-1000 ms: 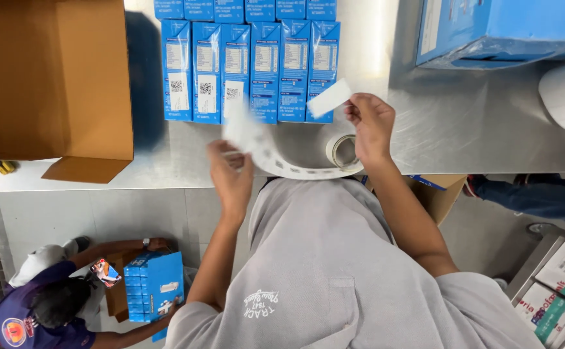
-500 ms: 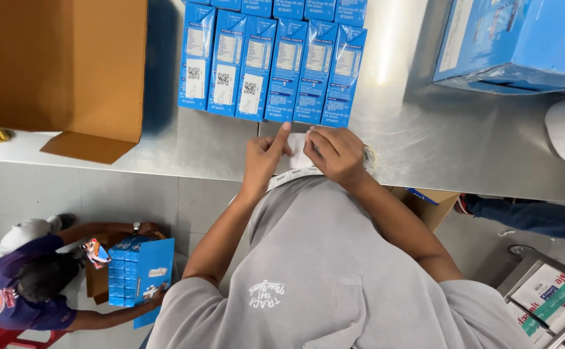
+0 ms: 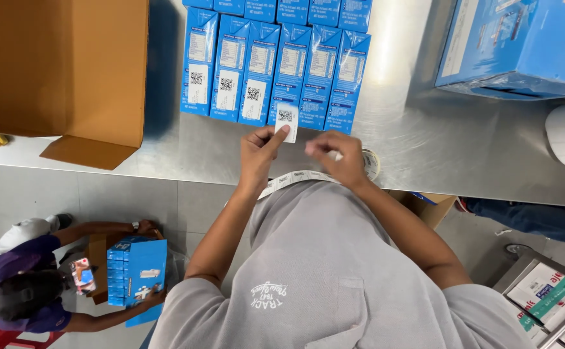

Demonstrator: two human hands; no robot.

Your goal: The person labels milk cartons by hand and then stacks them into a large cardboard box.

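Left hand [image 3: 261, 150] now forward, label [image 3: 286, 121] (white) under fingertips

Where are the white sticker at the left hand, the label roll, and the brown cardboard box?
white sticker [image 3: 287, 121], head view, middle of its face on a blue carton.
label roll [image 3: 371, 163], head view, visible edge beside the right hand.
brown cardboard box [image 3: 56, 64], head view, its broad side panel.

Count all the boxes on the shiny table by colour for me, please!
Small blue cartons, front row: 5, with a cut-off second row of 5 behind.
Big blue wrapped case: 1
Brown cardboard box: 1
Total: 12 boxes on the metal table.
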